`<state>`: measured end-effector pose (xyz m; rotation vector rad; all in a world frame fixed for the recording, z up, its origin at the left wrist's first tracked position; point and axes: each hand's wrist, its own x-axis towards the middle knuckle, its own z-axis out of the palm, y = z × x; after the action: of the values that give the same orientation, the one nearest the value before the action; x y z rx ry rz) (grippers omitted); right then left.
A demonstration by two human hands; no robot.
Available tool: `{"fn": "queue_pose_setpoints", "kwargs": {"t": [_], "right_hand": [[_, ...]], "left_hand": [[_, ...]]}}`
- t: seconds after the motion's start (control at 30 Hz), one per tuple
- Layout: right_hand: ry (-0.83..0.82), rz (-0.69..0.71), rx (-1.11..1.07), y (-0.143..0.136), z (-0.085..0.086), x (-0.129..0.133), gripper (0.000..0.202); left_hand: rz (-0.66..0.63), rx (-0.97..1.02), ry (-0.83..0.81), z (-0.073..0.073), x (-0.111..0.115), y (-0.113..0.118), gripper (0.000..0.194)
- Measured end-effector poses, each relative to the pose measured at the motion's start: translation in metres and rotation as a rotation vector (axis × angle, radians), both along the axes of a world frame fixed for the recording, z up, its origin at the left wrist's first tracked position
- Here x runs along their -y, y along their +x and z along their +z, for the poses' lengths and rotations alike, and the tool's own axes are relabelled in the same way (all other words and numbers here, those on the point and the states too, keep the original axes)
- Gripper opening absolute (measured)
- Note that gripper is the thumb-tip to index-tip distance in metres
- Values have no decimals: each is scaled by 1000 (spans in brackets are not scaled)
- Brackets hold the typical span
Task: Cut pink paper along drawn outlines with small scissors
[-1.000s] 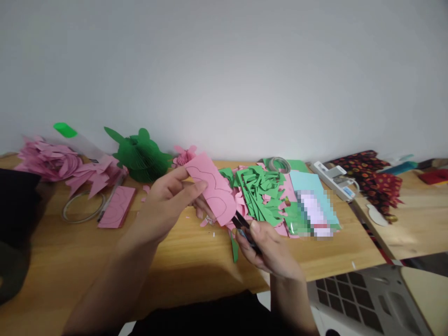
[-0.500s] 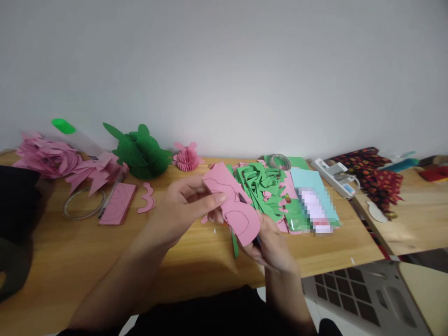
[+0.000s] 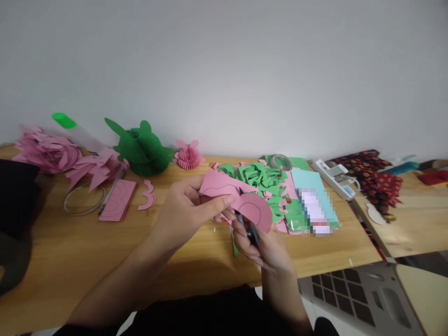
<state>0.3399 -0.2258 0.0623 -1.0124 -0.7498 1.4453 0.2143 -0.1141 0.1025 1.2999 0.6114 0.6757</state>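
Observation:
Pinched between the thumb and fingers of my left hand is a piece of pink paper with curved outlines drawn on it. My right hand is closed round the dark handles of a pair of scissors. The blades are at a cut in the paper, and a rounded flap of it hangs over the scissors, hiding part of them. On the table to the left lie a stack of marked pink paper strips and a wavy pink cut-out.
Behind my hands is a heap of green paper scraps, with a tape roll beyond it. A green honeycomb paper figure and a small pink one stand by the wall. A power strip sits at right.
My left hand has turned the pink paper so it lies flatter and further round to the right. The scissors in my right hand now show more below it.

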Motion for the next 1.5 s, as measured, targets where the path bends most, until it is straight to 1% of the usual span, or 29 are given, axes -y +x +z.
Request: {"fn": "queue_pose_setpoints", "kwargs": {"t": [0.1, 0.2, 0.27, 0.4, 0.53, 0.73, 0.9, 1.0, 1.23, 1.5], "right_hand": [[10, 9, -53, -2, 0, -2, 48], [41, -31, -45, -5, 4, -6, 48], [62, -47, -40, -6, 6, -7, 48], [34, -40, -37, -5, 7, -6, 48], [-21, -36, -20, -3, 7, -3, 51], [-12, -35, -24, -1, 7, -2, 50], [26, -25, -34, 1, 8, -2, 48], [18, -19, -22, 1, 8, -1, 48], [-4, -15, 3, 2, 9, 0, 49], [-16, -39, 34, 1, 12, 0, 50]], "left_hand": [[25, -22, 27, 2, 1, 0, 8], [38, -62, 94, 3, 1, 0, 9], [26, -75, 106, 3, 1, 0, 11], [-26, -32, 33, 3, 2, 0, 13], [-35, 2, -5, 5, 2, 0, 13], [-42, 11, -9, 1, 0, 0, 11], [-84, 46, -26, -4, -1, -1, 12], [-105, 75, -36, -5, -1, -1, 11], [-129, 79, -22, -6, -2, -2, 15], [-136, 84, -36, -5, -2, -2, 14]]}}
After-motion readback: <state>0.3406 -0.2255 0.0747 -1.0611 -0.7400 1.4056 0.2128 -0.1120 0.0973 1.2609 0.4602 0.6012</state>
